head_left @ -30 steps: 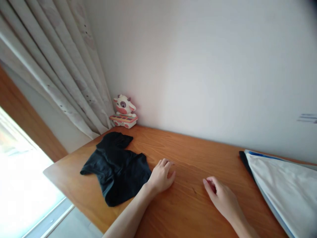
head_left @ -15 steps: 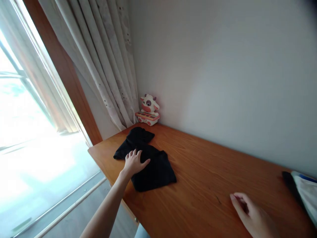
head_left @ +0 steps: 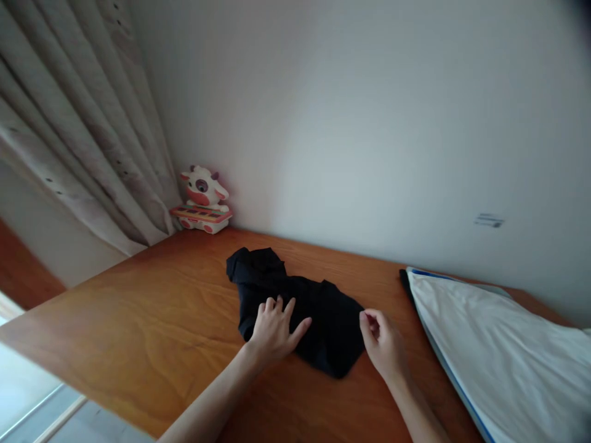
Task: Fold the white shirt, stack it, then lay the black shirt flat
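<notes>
Across the whole lower frame runs a wooden table point(head_left: 138, 320). At right edge lies white folded fabric point(head_left: 498, 351) w/ blue trim. Mid-table: crumpled black garment point(head_left: 323, 307). Left hand point(head_left: 273, 329) flat on its near-left part, fingers spread. Right hand point(head_left: 383, 344) at its right edge, fingers curled, thumb near cloth; grip unclear. Back corner: cow toy point(head_left: 203, 200) by the curtain.

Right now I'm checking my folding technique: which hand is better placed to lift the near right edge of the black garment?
Probably the right hand: its curled fingers sit at the black garment's right edge, while the left hand lies flat on the cloth.
</notes>
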Tool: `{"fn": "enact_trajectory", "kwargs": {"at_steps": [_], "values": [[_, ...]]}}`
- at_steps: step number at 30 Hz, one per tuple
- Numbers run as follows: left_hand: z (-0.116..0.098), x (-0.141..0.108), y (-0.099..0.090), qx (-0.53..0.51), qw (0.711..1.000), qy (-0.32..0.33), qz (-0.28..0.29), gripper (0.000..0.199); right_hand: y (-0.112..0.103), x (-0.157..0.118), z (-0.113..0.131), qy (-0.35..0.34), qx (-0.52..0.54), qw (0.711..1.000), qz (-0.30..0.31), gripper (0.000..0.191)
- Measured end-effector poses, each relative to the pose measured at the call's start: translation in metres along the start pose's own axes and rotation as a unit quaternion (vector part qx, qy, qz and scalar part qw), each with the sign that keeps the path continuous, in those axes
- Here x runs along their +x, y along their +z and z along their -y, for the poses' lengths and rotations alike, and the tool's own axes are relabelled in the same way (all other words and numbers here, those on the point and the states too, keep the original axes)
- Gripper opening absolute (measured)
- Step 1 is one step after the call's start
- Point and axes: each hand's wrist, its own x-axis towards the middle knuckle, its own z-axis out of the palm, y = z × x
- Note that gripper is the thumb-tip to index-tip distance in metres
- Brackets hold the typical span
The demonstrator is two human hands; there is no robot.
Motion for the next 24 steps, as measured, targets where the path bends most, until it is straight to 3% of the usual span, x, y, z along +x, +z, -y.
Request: {"fn": "enact_trajectory", "kwargs": {"at_steps": [2, 4, 7, 10, 13, 16, 19, 21, 22, 24], "values": [[-0.030, 0.013, 0.009, -0.091, 0.994, 0.063, 0.012, 0.056, -0.006, 0.002, 0.003, -0.038, -0.037, 0.999, -0.010, 0.029], [-0.051, 0.021, 0.015, -0.192, 0.975, 0.104, 0.039, 0.047, -0.009, 0.003, 0.005, -0.053, -0.067, 0.996, 0.019, 0.024], [-0.061, 0.024, 0.018, -0.262, 0.951, 0.151, 0.064, 0.037, -0.009, 0.003, 0.002, -0.045, -0.073, 0.993, 0.082, 0.021], [-0.046, 0.022, 0.012, -0.208, 0.946, 0.235, 0.078, 0.032, -0.010, 0.003, -0.002, -0.028, -0.053, 0.991, 0.116, 0.019], [-0.016, 0.025, 0.001, -0.134, 0.947, 0.278, 0.087, 0.049, -0.017, 0.005, -0.003, -0.009, -0.024, 0.991, 0.132, 0.018], [0.010, 0.032, -0.008, -0.093, 0.956, 0.266, 0.083, 0.061, -0.028, 0.007, -0.001, -0.013, 0.007, 0.982, 0.187, 0.027], [0.025, 0.037, -0.010, -0.077, 0.959, 0.265, 0.067, 0.062, -0.036, 0.006, 0.001, -0.034, 0.005, 0.963, 0.266, 0.060], [0.031, 0.038, -0.008, -0.057, 0.968, 0.245, 0.017, 0.064, -0.036, 0.005, 0.002, -0.046, -0.016, 0.958, 0.283, 0.073], [0.033, 0.038, -0.005, -0.044, 0.974, 0.220, -0.017, 0.063, -0.035, 0.004, 0.001, -0.050, -0.025, 0.959, 0.279, 0.068], [0.039, 0.037, 0.000, -0.018, 0.984, 0.157, -0.076, 0.064, -0.031, 0.003, -0.001, -0.052, -0.034, 0.964, 0.259, 0.041]]}}
